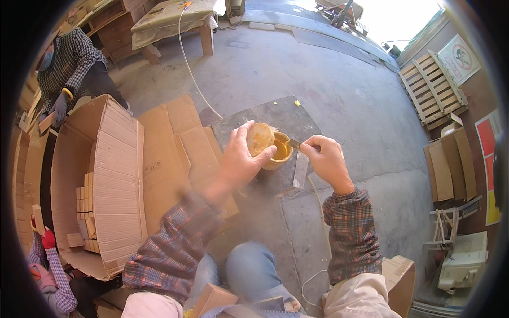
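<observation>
Holding a round yellow-brown disc (260, 139) in its grip, the left hand (239, 160) sits just left of a small pot (275, 165) of yellowish-brown substance; the fingers wrap the far edge and the thumb spans the near side. The right hand (327, 160) is on the opposite side, its grip pinched on a short, dark-handled tool (296, 144). Governing relation: the pot opening lies between the disc and the right-hand fingers. The tool's long axis runs from the right fingertips leftward and slightly away from the person, with its tip at the right side of the rim. The disc stands tilted, broad face turned toward the camera, its right edge overlapping the pot's left side in this view. The left hand is nearer to the pot; whether its thumb touches the wall cannot be determined. Both hands work above a dark board (292, 117), ahead of the person's knees. Whether the pot rests fully on that board is obscured.
</observation>
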`<state>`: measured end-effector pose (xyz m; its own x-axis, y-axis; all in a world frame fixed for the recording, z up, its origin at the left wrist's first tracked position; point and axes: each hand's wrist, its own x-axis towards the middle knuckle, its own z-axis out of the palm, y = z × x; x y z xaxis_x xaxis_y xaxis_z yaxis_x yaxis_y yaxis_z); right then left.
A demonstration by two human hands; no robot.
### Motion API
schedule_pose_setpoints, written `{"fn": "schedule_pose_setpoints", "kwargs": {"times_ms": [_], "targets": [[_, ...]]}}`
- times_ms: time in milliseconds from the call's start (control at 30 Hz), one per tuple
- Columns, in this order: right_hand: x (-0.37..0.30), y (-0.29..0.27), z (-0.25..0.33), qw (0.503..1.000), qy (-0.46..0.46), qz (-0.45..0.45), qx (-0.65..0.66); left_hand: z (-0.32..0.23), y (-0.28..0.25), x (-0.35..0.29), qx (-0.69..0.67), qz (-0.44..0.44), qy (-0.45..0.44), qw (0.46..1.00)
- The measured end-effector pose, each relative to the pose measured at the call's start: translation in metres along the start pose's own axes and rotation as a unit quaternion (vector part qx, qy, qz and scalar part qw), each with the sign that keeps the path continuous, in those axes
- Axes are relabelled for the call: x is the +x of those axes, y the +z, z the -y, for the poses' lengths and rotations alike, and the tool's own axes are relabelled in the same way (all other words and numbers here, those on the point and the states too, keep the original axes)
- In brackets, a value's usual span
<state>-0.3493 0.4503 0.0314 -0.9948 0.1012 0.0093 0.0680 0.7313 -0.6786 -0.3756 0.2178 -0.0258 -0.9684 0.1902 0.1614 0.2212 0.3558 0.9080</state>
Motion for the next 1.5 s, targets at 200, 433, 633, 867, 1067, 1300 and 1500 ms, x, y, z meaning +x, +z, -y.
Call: {"fn": "schedule_pose_setpoints", "kwargs": {"times_ms": [200,433,633,867,1067,1300,1500], "targets": [[-0.023,-0.008,-0.010,0.990,0.007,-0.084,0.109,-0.008,0.025,0.005,0.209,0.044,0.138,0.967],[-0.057,-0.005,-0.015,0.980,0.022,-0.081,0.180,-0.007,0.041,0.012,0.328,0.059,0.173,0.927],[-0.111,0.003,-0.012,0.948,0.059,-0.003,0.311,-0.005,-0.014,-0.063,0.306,0.010,0.158,0.939],[-0.232,0.023,0.004,0.852,0.200,0.176,0.451,-0.062,-0.137,-0.267,0.205,0.182,-0.231,0.934],[-0.314,0.049,0.030,0.780,0.269,0.313,0.471,-0.084,-0.125,-0.360,0.250,0.138,-0.226,0.931],[-0.357,0.081,0.032,0.833,0.188,0.248,0.457,-0.078,-0.116,-0.372,0.214,0.133,-0.278,0.927],[-0.365,0.085,0.038,0.844,0.153,0.188,0.479,-0.081,-0.129,-0.373,0.121,0.092,-0.317,0.936]]}}
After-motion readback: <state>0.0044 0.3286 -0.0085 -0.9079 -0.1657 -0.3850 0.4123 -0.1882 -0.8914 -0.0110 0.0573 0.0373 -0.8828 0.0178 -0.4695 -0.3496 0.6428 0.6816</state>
